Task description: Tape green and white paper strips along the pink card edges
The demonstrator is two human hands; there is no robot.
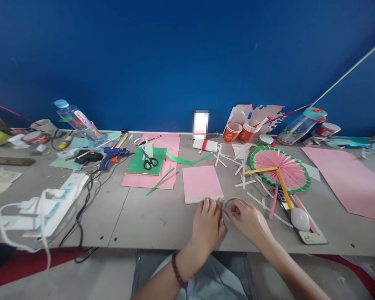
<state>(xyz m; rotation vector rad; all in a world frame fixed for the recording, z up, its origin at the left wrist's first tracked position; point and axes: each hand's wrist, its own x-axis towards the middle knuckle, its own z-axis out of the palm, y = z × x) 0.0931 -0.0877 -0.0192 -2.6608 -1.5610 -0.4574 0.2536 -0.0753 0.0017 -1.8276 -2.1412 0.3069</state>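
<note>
Our left hand (208,221) presses its fingertips onto the near edge of the pink paper sheet (201,183); whether it pinches anything we cannot tell. Just right, a pale tape ring (230,201) sits at that edge, pinched by our right hand (248,218). We judge that steady, flush alignment matters here.

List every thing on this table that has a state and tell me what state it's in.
White paper strip, curled into a loop.
Left hand, grip closed on the strip.
Right hand, grip closed on the strip.
Scissors, blades shut.
Watermelon paper fan, spread open, flat.
Paper cups, tipped on their sides.
Water bottle, capped, tipped over.
Glue gun, lying on its side.
</note>
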